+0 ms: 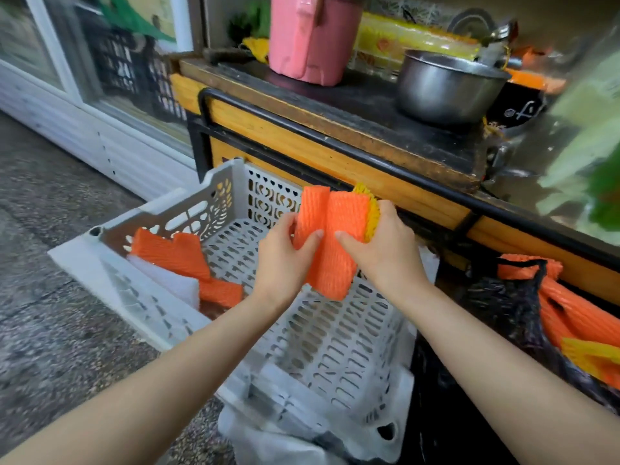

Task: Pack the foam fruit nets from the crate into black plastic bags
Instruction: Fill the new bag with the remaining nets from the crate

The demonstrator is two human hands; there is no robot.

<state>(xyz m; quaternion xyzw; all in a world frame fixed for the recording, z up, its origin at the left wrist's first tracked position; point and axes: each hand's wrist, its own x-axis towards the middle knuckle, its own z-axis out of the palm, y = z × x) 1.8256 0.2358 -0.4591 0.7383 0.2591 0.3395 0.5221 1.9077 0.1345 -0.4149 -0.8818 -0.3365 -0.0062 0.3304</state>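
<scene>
Above the white perforated crate (335, 344), both hands hold a stack of orange foam fruit nets (335, 236) with a yellow net at its right edge. My left hand (285, 256) grips the stack's left side. My right hand (382, 243) grips its right side, thumb on the front. More orange nets (174, 253) and a white foam piece (167, 280) lie in the crate's far left corner. A black plastic bag (503, 310) sits to the right of the crate, open, with orange and yellow nets (577, 317) inside it.
A wooden cart with a black metal rail (335, 135) stands behind the crate. On it are a pink container (312, 35) and a steel pot (446, 85). A clear plastic bag (268, 437) lies under the crate's near corner. Speckled floor (50, 297) spreads to the left.
</scene>
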